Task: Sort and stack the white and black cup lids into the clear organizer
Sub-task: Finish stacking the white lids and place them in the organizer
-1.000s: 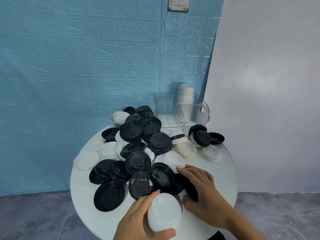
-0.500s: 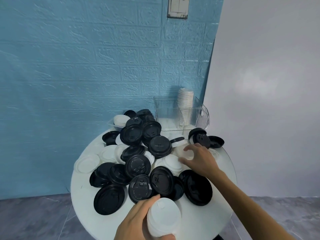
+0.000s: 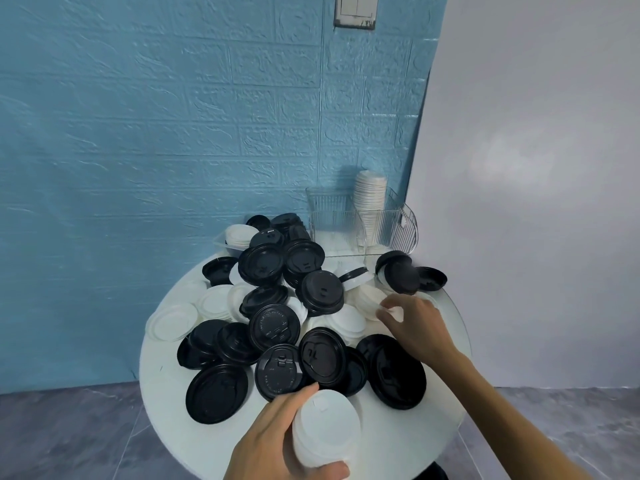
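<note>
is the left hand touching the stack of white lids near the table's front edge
Touching. In the head view the left hand grips the stack of white lids, thumb across its front and fingers curled along its side.

Black and white lids (image 3: 318, 296) heaped before organizer (image 3: 360, 220)
</note>
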Tool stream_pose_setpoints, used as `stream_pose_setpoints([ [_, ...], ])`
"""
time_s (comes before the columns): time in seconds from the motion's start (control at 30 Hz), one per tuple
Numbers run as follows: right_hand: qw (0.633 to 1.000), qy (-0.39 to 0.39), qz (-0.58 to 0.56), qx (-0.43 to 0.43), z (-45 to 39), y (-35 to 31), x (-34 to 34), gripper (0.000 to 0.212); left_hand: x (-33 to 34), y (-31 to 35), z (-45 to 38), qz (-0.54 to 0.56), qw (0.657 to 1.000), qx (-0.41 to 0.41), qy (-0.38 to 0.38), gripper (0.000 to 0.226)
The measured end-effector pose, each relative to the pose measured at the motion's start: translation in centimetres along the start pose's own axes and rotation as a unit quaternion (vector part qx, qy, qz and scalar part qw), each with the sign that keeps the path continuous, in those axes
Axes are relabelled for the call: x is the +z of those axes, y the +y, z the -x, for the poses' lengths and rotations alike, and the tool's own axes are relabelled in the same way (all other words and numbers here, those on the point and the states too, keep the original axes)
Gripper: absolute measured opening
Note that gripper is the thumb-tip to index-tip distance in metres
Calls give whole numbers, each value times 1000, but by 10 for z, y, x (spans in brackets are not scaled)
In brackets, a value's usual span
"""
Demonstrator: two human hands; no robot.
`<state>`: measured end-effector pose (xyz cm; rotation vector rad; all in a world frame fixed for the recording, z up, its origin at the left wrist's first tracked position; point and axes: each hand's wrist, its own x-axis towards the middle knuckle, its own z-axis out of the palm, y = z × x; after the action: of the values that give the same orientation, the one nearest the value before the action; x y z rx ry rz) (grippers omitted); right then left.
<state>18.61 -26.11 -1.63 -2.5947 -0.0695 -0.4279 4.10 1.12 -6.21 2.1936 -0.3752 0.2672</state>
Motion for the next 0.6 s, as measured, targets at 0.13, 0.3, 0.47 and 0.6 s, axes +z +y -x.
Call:
stream_pose_setpoints([
  [0.13, 1000, 9, -7, -4, 8, 3, -4, 19, 1, -2, 0, -2, 1000, -1, -6, 92],
  [0.3, 997, -32, 27, -62, 6, 0, -5, 35, -1, 0, 0, 8, 1000, -4, -12, 92],
  [0.47, 984, -143, 75, -68, -17, -6, -6, 52, -2, 4, 0, 0, 1000, -10, -1, 104],
  [0.6, 978, -174, 92, -73, -31, -5, -7, 56, -1, 4, 0, 3, 1000, -16, 7, 102],
])
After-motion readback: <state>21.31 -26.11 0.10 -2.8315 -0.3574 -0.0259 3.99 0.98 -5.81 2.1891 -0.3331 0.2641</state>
